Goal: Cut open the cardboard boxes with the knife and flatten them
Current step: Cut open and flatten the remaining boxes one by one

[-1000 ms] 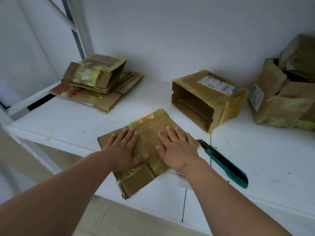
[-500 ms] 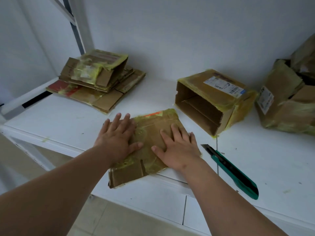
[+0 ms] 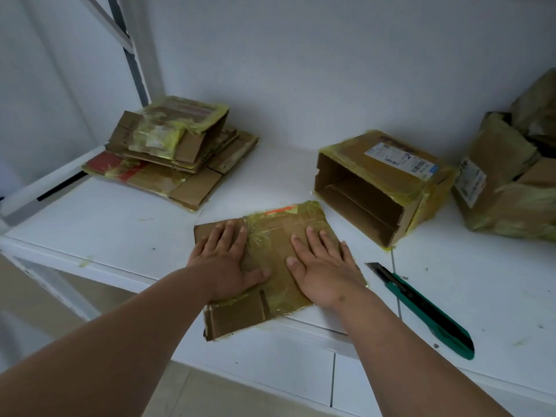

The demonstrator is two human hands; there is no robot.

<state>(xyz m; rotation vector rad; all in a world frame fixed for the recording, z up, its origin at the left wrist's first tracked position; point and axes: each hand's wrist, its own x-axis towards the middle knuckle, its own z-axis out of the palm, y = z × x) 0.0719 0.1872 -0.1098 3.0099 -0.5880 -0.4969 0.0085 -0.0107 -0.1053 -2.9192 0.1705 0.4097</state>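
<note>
Cardboard, taped yellow, lies flattened at the front edge of the white table (image 3: 120,236), one corner hanging past the edge: this flat box (image 3: 270,236) has both hands on it, fingers straight and spread. The left hand (image 3: 224,263) and the right hand (image 3: 323,270) press palms down, grasping nothing. The green knife (image 3: 427,311) lies just right of the right hand, blade out. An open box (image 3: 379,182) sits on its side behind; a stack (image 3: 171,152) of flattened boxes lies far left.
</note>
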